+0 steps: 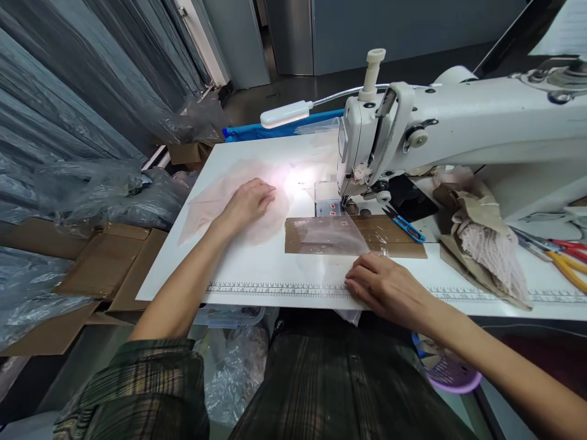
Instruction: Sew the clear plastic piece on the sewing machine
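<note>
A white table [257, 269] with a printed ruler [275, 289] along its front edge fills the middle of the view, and a white sewing machine [458, 122] stands across its right side. A small lamp [285, 114] throws a bright patch on the tabletop. Beyond lie a dark floor and grey doors [348, 36]; on the left hang garments under wrinkled clear plastic [92, 79].

Thin, see-through pink cloth [206, 211] spreads in soft folds on the left half of the table. The left hand [250, 205] lies on it palm down, fingers bent. A pale sheer piece [334, 235] runs from the needle area over a shiny brown strip [389, 238], tapering to a corner at the right hand [385, 282], whose fingers are bent close together near the table's edge. Whether either hand pinches the cloth cannot be told from this angle.

Blue snips [408, 227] rest partly on the strip, beside a flat black object [415, 198]. Further right, ruffled pink trim [490, 250] sits in crumpled brown paper [477, 214], with yellow-handled scissors [568, 269] nearby.

An open cardboard box [105, 263] stands at left amid crinkled plastic. Below the table, a purple basket [458, 386] holds pale scraps [428, 349].
</note>
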The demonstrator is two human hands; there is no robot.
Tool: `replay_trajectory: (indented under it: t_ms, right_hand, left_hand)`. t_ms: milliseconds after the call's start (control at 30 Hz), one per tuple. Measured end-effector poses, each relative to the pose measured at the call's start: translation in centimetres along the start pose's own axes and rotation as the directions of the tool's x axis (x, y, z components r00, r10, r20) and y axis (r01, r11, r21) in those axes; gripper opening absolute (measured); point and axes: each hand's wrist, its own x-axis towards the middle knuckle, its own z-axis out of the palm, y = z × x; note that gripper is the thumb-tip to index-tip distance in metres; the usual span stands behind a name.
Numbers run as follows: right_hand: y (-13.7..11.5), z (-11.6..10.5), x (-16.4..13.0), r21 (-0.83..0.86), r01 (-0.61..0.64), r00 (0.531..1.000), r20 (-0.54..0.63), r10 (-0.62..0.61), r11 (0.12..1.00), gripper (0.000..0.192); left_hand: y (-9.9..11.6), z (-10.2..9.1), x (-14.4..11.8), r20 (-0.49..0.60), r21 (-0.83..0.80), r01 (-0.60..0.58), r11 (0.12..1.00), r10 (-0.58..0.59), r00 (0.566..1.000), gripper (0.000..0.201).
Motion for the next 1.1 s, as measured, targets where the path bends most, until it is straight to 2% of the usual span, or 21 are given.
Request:
replay_trajectory:
  t_ms: [100, 200, 267, 333, 433, 500, 600, 700, 767, 800, 867, 933, 1000, 1033, 1100]
  right_hand:
    - [0.1, -0.5, -0.7, 0.096, -0.028, 1.0, 0.018, 0.026, 0.995, 0.031]
    - [0.5, -1.0, -0.9, 0.215, -0.039, 0.999, 0.0, 0.04, 0.976, 0.026]
    - [0.9, -1.4, -0.8, 0.268, -0.046, 0.997, -0.051, 0.061, 0.962, 0.023]
    - [1.5, -1.7, -0.5, 0.305, -0.05, 0.989, -0.119, 0.09, 0.951, 0.021]
    - [2.3, -2.1, -0.2, 0.33, -0.068, 0.962, -0.227, 0.149, 0.941, 0.022]
    - [2.8, -2.4, -0.1, 0.326, -0.097, 0.937, -0.288, 0.197, 0.94, 0.022]
    - [3.4, -2.7, -0.3, 0.331, -0.16, 0.902, -0.333, 0.273, 0.93, 0.022]
    - [4.1, -3.0, -0.1, 0.392, -0.209, 0.87, -0.345, 0.353, 0.896, 0.023]
    - [4.5, -3.3, 0.5, 0.484, -0.221, 0.853, -0.324, 0.409, 0.846, 0.026]
    - [4.5, -3.4, 1.0, 0.542, -0.222, 0.846, -0.305, 0.436, 0.81, 0.028]
    - [4.3, -3.5, 2.1, 0.67, -0.205, 0.849, -0.241, 0.47, 0.714, 0.035]
    - [3.8, -3.4, 3.1, 0.798, -0.148, 0.897, -0.14, 0.419, 0.584, 0.042]
    - [3.1, -3.3, 3.8, 0.898, -0.106, 0.971, 0.0, 0.241, 0.427, 0.052]
    - [2.8, -3.2, 3.9, 0.926, -0.118, 0.989, 0.078, 0.124, 0.358, 0.057]
    - [2.5, -3.1, 3.8, 0.935, -0.214, 0.967, 0.244, -0.075, 0.282, 0.062]
  left_hand:
    - [-0.9, -0.2, 1.0, -0.137, -0.084, 0.123, 0.989, -0.134, 0.981, 0.027]
    - [0.0, -0.2, 1.5, -0.238, -0.015, 0.184, 0.983, -0.182, 0.954, 0.037]
    - [1.7, 0.1, 1.5, -0.284, 0.068, 0.122, 0.99, -0.098, 0.954, 0.038]
    - [4.1, 1.0, 1.2, -0.266, 0.098, -0.018, 0.995, 0.043, 0.963, 0.03]
    - [7.8, 3.1, 0.7, -0.066, -0.016, -0.214, 0.977, 0.213, 0.975, 0.029]
    - [9.3, 4.5, 0.4, 0.013, -0.068, -0.247, 0.967, 0.248, 0.969, 0.032]
    - [10.2, 5.8, 0.4, -0.009, -0.077, -0.24, 0.968, 0.24, 0.971, 0.026]
    - [10.8, 5.6, 0.2, -0.098, -0.051, -0.278, 0.959, 0.273, 0.957, 0.026]
    - [12.0, 4.9, -0.6, -0.138, -0.106, -0.348, 0.932, 0.333, 0.933, 0.025]
    - [12.9, 4.5, -1.2, -0.135, -0.18, -0.39, 0.903, 0.37, 0.919, 0.023]
    - [14.9, 3.4, -2.7, -0.105, -0.451, -0.45, 0.771, 0.455, 0.884, 0.017]
    - [16.7, 2.1, -4.4, 0.014, -0.685, -0.358, 0.634, 0.503, 0.864, 0.012]
    - [17.6, 0.7, -5.6, 0.121, -0.827, -0.163, 0.538, 0.454, 0.883, 0.008]
    - [17.5, 0.1, -6.0, 0.176, -0.868, -0.056, 0.493, 0.411, 0.894, 0.008]
    - [16.4, -0.8, -6.3, 0.25, -0.891, 0.102, 0.442, 0.291, 0.923, 0.012]
